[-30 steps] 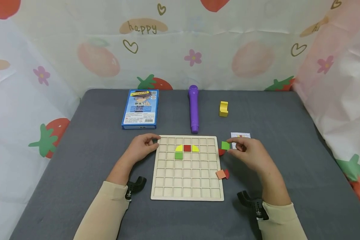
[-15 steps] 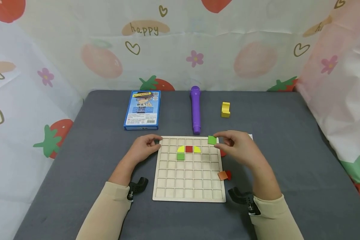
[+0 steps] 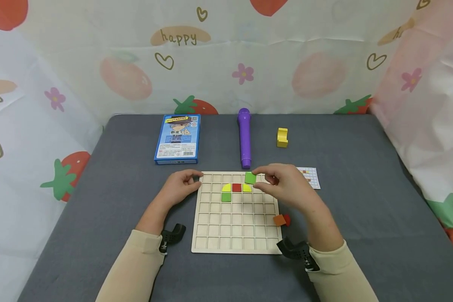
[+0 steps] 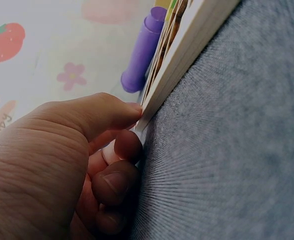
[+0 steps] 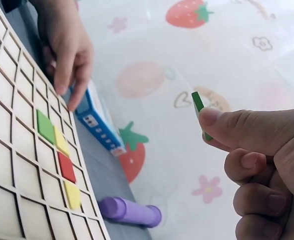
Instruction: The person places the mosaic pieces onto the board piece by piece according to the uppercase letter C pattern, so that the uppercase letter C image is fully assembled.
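In the head view a pale wooden grid board lies on the table. My left hand holds its far left corner with thumb and forefinger; in the left wrist view the thumb touches the board's edge. My right hand pinches a green square tile above the far rows, and the right wrist view shows it raised off the board. Set in cells are a yellow quarter-round tile, a red square tile, another yellow tile and a green tile.
An orange tile overlaps the board's right edge, with a red piece beside it. A printed grid card lies right of the board. Behind stand a blue box, a purple microphone-shaped stick and a yellow block.
My right hand has carried the green tile leftward from beside the board to over its far rows, uncovering more of the printed card. The left hand has stayed at the corner.
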`<state>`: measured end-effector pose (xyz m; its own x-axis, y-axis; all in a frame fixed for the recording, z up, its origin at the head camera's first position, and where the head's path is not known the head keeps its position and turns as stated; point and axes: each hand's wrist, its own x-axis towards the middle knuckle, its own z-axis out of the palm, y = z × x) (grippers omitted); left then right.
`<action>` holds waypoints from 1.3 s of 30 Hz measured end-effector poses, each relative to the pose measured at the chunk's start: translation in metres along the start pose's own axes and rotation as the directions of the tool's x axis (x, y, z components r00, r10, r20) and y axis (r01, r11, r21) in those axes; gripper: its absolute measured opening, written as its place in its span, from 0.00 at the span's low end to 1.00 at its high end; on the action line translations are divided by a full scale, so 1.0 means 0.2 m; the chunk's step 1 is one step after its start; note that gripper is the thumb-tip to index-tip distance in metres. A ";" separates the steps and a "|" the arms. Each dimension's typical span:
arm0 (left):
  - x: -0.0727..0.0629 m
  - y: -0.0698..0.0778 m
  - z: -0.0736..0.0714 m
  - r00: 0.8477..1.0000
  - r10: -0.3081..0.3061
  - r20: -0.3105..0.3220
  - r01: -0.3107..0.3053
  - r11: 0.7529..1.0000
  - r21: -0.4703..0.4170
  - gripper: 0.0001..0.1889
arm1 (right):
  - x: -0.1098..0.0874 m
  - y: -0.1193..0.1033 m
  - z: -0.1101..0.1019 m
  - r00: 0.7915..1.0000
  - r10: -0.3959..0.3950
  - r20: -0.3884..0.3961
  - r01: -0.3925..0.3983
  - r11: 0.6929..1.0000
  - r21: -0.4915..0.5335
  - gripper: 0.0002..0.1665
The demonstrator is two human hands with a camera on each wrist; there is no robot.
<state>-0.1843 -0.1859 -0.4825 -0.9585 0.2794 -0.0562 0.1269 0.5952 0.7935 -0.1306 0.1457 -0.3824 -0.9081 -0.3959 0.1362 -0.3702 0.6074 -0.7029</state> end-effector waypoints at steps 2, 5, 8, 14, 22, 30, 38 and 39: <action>0.00 0.00 0.00 1.000 -0.001 0.000 0.001 1.000 -0.002 0.16 | 0.01 -0.01 0.02 1.000 -0.008 0.014 0.008 1.000 0.003 0.15; 0.00 0.00 0.00 1.000 -0.007 0.002 0.007 1.000 -0.005 0.16 | 0.02 -0.02 0.04 0.999 -0.013 0.033 0.013 1.000 0.014 0.15; 0.00 -0.01 0.00 1.000 -0.005 0.005 0.005 1.000 -0.004 0.16 | 0.03 -0.03 0.08 0.998 -0.014 0.058 0.013 1.000 0.021 0.15; 0.00 -0.01 0.00 1.000 -0.001 0.000 0.001 1.000 -0.002 0.16 | 0.06 -0.01 0.18 0.991 -0.016 0.136 0.017 1.000 -0.009 0.15; 0.01 0.00 0.00 1.000 0.003 0.000 -0.003 1.000 0.001 0.16 | 0.09 0.01 0.32 0.975 0.007 0.221 0.010 0.997 -0.080 0.15; 0.01 0.00 0.00 1.000 0.006 -0.009 -0.006 1.000 0.004 0.16 | 0.10 0.03 0.41 0.967 0.010 0.253 0.039 0.981 -0.188 0.13; 0.01 -0.01 0.00 1.000 -0.001 -0.007 0.001 1.000 0.008 0.16 | 0.09 0.04 0.44 0.965 0.044 0.258 0.030 0.961 -0.275 0.14; 0.01 -0.01 0.00 1.000 -0.001 -0.006 0.001 1.000 0.007 0.16 | 0.09 0.04 0.45 0.965 0.045 0.258 0.030 0.959 -0.280 0.14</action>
<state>-0.1870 -0.1862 -0.4844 -0.9602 0.2744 -0.0529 0.1281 0.6007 0.7892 -0.1329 0.0818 -0.4481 -0.8425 -0.5327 -0.0804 -0.4376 0.7637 -0.4746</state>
